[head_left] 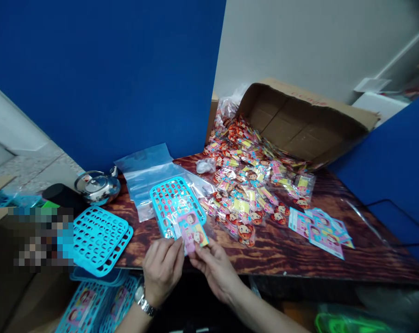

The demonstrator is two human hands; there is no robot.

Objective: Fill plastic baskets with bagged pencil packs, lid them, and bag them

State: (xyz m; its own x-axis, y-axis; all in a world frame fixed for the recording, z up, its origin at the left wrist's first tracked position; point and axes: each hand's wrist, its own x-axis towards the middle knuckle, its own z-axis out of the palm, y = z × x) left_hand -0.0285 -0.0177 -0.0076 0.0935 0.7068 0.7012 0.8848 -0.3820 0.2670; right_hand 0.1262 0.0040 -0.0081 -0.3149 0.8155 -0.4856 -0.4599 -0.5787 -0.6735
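Note:
A pink, yellow and blue printed card [190,226] with cartoon girls lies over the near end of a light-blue perforated plastic tray [160,196]. My right hand [218,270] grips the card's near right edge between thumb and fingers. Closed in a pinch, my left hand [163,264] meets the card's near left corner, with shiny clear film close by. I cannot tell whether the film belongs to the card or to a bag. Beneath the tray spreads a clear plastic bag [148,162]. A watch circles my left wrist.
A pile of small packets [244,185] spills from a tipped cardboard box [299,122]. More printed cards [323,231] lie at right. At left are stacked blue trays [100,238], a metal kettle [100,185] and a black cylinder [63,196]. Blue panels [126,74] border the table.

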